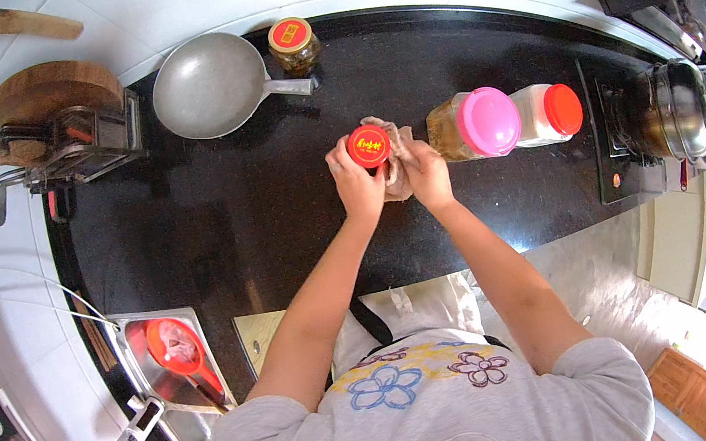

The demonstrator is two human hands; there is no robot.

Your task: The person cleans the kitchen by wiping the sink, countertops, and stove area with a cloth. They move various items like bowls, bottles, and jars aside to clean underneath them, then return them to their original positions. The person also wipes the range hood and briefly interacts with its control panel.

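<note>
Over the black countertop [183, 222], my left hand [356, 184] grips a jar with a red lid [368, 146], its fingers wrapped round the side. The jar's body is mostly hidden below the lid and behind the hand. My right hand [428, 171] is closed on a beige cloth [399, 176], pressed against the jar's right side. Just right of that hand stands a clear container with a pink lid [488, 122] and brownish contents. Beside it is a container with a red lid [562, 110] and pale contents.
A metal pan [209, 85] and a glass jar with a red-and-gold lid [294, 46] sit at the back. Far left are a round wooden board [49, 93] and a utensil rack [98, 142]. A sink [146, 370] holds a red strainer [175, 346]. Pots [679, 111] stand on the right.
</note>
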